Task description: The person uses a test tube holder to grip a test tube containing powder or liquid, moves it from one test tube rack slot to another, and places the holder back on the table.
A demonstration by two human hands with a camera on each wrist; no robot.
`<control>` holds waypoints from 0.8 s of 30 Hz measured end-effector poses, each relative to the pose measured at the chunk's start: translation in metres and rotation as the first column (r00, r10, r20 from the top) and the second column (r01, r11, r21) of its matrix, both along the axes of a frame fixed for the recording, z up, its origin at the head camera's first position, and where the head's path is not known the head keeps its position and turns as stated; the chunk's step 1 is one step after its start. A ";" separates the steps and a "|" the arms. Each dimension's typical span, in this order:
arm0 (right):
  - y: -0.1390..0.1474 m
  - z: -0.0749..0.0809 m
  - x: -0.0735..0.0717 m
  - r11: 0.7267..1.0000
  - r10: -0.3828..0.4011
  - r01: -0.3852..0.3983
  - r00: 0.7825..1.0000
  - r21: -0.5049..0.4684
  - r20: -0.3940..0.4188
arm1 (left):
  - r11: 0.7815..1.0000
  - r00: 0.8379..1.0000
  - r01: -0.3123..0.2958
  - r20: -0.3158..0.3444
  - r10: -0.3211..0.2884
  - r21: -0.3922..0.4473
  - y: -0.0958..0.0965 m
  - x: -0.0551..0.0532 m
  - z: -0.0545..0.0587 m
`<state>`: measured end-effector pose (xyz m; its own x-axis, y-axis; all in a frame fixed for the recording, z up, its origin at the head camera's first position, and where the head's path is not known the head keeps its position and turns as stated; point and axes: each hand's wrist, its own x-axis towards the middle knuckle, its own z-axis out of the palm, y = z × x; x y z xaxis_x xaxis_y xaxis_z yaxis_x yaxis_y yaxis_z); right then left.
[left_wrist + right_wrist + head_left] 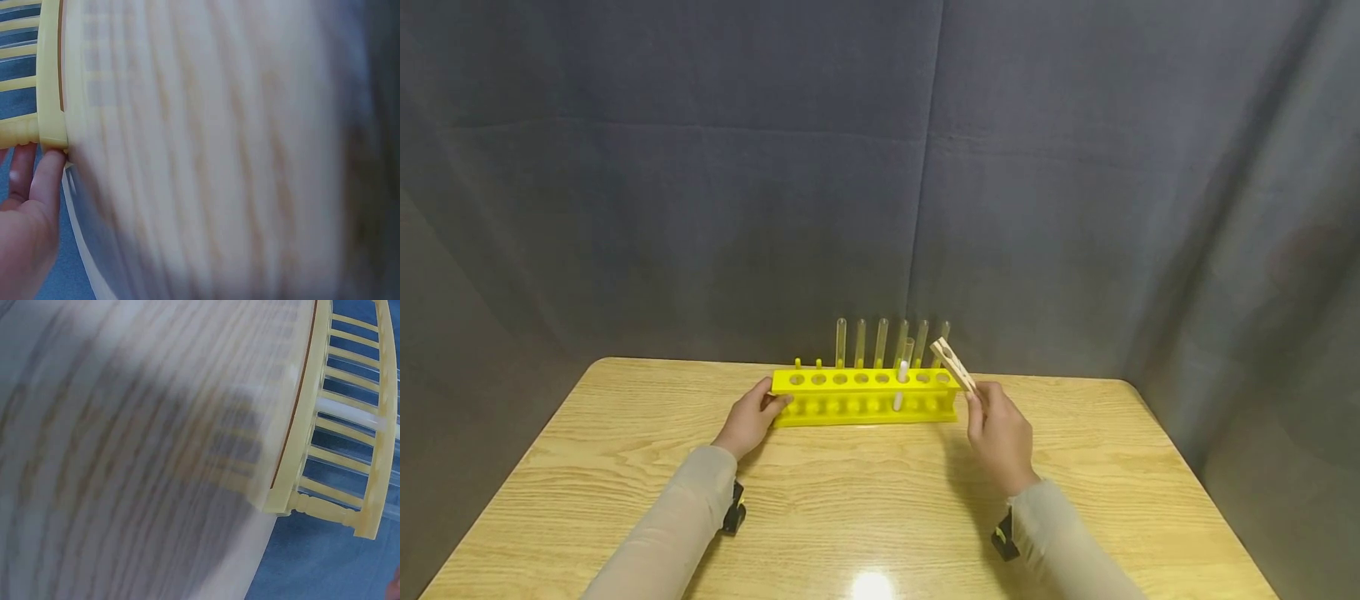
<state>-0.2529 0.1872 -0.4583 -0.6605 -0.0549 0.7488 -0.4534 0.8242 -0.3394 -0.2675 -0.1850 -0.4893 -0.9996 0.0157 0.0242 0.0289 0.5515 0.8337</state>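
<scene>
A yellow test tube rack [865,419] stands near the back of the wooden table. My left hand [748,422] holds its left end, thumb at the front; in the left wrist view the fingertips [47,178] meet the end of the base. A test tube [909,346] with white contents stands in a hole right of the middle. My right hand [1003,437] pinches a wooden test tube clamp [953,364], tilted up-left over the rack's right end. In the right wrist view only a sliver of that hand shows at the edge.
Several clear test tubes [841,342] stand upside down on the rack's back pegs, while two bare pegs [797,363] show at the left. Behind the table [850,483] hangs a grey curtain [737,208], close to its back edge.
</scene>
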 end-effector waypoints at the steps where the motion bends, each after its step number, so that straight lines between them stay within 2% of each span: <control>1: 0.001 -0.001 0.000 1.000 -0.001 0.001 1.000 -0.005 0.003 | 1.000 1.000 0.000 0.000 0.000 -0.003 0.000 0.000 0.000; 8: 0.009 -0.008 0.000 0.998 -0.044 0.047 0.997 -0.046 0.056 | 1.000 1.000 -0.004 -0.001 0.004 -0.017 0.002 0.001 -0.002; 16: 0.016 -0.006 0.004 0.991 -0.066 0.080 0.989 -0.103 0.133 | 1.000 1.000 0.008 -0.021 -0.008 -0.004 0.004 -0.001 -0.002; 24: 0.022 -0.010 0.005 0.980 -0.082 0.125 0.962 -0.154 0.262 | 1.000 1.000 0.008 -0.021 -0.008 -0.009 0.003 -0.001 -0.003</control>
<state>-0.2484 0.2093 -0.4687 -0.8246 0.1359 0.5491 -0.2500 0.7832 -0.5693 -0.2683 -0.1817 -0.4918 -0.9987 0.0237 0.0451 0.0506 0.5584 0.8281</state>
